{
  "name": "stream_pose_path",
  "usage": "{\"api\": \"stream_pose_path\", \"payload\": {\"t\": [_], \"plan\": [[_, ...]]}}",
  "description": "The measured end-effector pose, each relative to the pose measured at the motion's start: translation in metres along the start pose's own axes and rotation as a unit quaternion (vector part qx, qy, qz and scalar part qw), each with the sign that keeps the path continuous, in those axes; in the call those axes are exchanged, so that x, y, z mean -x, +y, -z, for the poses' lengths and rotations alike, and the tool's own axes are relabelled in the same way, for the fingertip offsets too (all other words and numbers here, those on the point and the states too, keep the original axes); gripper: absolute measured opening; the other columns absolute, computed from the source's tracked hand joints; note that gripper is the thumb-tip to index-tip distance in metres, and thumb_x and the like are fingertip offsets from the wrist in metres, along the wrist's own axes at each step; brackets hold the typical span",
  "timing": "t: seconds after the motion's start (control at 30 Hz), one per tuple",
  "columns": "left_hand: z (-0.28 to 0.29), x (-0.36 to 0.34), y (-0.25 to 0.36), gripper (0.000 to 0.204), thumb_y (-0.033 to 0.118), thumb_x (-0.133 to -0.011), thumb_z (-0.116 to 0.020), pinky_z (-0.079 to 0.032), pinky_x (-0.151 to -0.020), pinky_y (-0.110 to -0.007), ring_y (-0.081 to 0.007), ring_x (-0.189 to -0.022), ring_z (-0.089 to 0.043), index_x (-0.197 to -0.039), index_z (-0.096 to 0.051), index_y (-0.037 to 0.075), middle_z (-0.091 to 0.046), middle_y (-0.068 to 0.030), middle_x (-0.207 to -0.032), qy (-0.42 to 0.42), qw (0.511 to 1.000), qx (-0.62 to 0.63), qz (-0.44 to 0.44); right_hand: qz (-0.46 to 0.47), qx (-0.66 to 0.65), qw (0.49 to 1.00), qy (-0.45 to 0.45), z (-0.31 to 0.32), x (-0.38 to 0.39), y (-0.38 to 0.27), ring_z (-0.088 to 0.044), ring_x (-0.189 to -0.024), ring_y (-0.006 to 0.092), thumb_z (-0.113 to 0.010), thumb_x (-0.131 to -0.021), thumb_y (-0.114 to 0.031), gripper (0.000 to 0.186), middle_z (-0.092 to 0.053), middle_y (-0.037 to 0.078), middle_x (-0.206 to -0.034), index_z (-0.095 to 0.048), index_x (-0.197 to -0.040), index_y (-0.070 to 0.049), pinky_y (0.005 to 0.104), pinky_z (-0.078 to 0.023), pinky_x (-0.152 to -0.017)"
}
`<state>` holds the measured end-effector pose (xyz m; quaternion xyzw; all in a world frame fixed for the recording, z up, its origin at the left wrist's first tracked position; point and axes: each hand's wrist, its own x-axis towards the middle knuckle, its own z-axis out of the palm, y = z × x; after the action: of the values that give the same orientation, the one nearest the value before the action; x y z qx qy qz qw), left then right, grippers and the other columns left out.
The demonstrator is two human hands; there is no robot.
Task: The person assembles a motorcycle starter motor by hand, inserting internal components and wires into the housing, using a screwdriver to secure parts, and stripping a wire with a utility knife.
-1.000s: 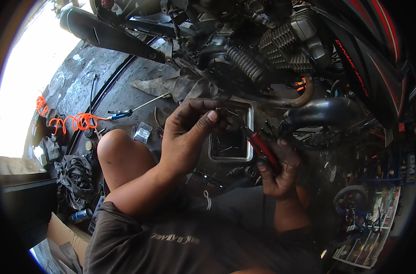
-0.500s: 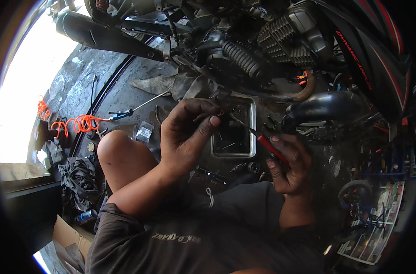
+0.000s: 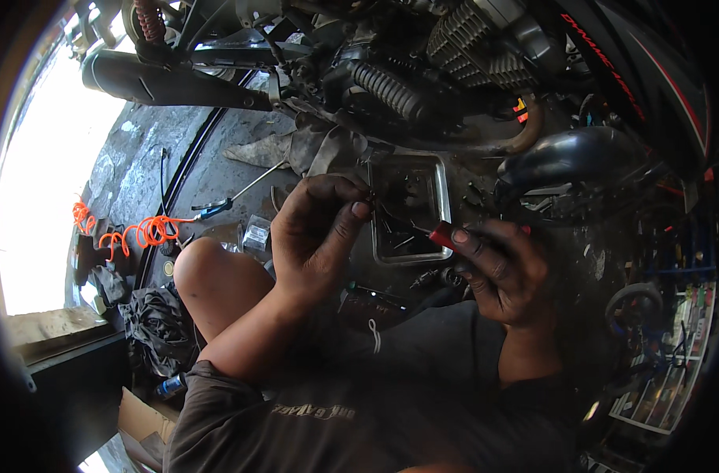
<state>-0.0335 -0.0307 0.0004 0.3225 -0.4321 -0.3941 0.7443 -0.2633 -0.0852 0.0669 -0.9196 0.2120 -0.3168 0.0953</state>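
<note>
In the head view, the left hand (image 3: 312,236) has its thumb and forefinger pinched together on a small dark part (image 3: 371,196), too small to identify, which sits right at the fingertips, above the left edge of a rectangular metal tray (image 3: 446,201) on the floor (image 3: 194,134). The right hand (image 3: 505,272) is closed around red-handled pliers (image 3: 442,235), held over the tray's right edge near its lower right corner. Their tip points left toward the small part, apart from it; whether their jaws are parted I cannot tell. Loose thin pieces lie inside the tray. Beyond its far edge stands a motorcycle with a finned engine (image 3: 481,47). A coiled orange hose (image 3: 156,231) lies on the floor, left of the left hand.
</note>
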Motion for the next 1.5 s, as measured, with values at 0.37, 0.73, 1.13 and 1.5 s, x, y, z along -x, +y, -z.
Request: {"api": "stream_pose_path", "payload": {"t": [0.37, 0.73, 1.13, 1.5], "plan": [[0.002, -0.001, 0.000, 0.017, -0.013, -0.089, -0.056, -0.046, -0.085, -0.028, -0.0142, -0.096, -0.058, -0.102, -0.059, -0.003, -0.061, -0.0109, -0.105, -0.006, 0.996, -0.083, -0.019, 0.032, 0.050, 0.998, 0.016, 0.003, -0.002, 0.004, -0.065, -0.073, 0.0218, -0.071, -0.072, -0.006, 0.052, -0.062, 0.010, -0.094, -0.068, -0.122, -0.021, 0.0326, -0.056, -0.059], [0.006, -0.005, 0.002, 0.011, -0.007, -0.089, -0.060, -0.050, -0.080, -0.029, -0.0166, -0.088, -0.061, -0.100, -0.058, -0.004, -0.060, -0.0121, -0.100, -0.046, 0.998, -0.046, 0.007, 0.043, 0.098, 0.994, -0.021, 0.003, 0.004, 0.010, -0.063, -0.074, 0.0203, -0.068, -0.074, -0.007, 0.054, -0.062, 0.008, -0.101, -0.066, -0.124, -0.026, 0.0334, -0.056, -0.064], [0.012, -0.010, 0.009, 0.018, -0.005, -0.086, -0.068, -0.052, -0.076, -0.026, -0.0131, -0.083, -0.063, -0.101, -0.060, -0.003, -0.065, -0.0086, -0.092, -0.021, 0.990, 0.038, 0.131, 0.092, 0.168, 0.981, -0.023, 0.007, -0.001, 0.013, -0.060, -0.071, 0.0187, -0.068, -0.078, -0.015, 0.048, -0.064, 0.005, -0.104, -0.066, -0.124, -0.029, 0.0335, -0.053, -0.063], [0.033, -0.014, 0.008, 0.013, -0.010, -0.082, -0.069, -0.054, -0.078, -0.027, -0.0152, -0.087, -0.067, -0.094, -0.066, -0.005, -0.068, -0.0114, -0.097, -0.111, 0.985, -0.024, 0.132, 0.009, 0.010, 0.998, -0.059, 0.000, 0.002, 0.013, -0.067, -0.078, 0.0186, -0.066, -0.082, -0.006, 0.045, -0.067, 0.006, -0.099, -0.063, -0.126, -0.013, 0.0307, -0.056, -0.065]]}}
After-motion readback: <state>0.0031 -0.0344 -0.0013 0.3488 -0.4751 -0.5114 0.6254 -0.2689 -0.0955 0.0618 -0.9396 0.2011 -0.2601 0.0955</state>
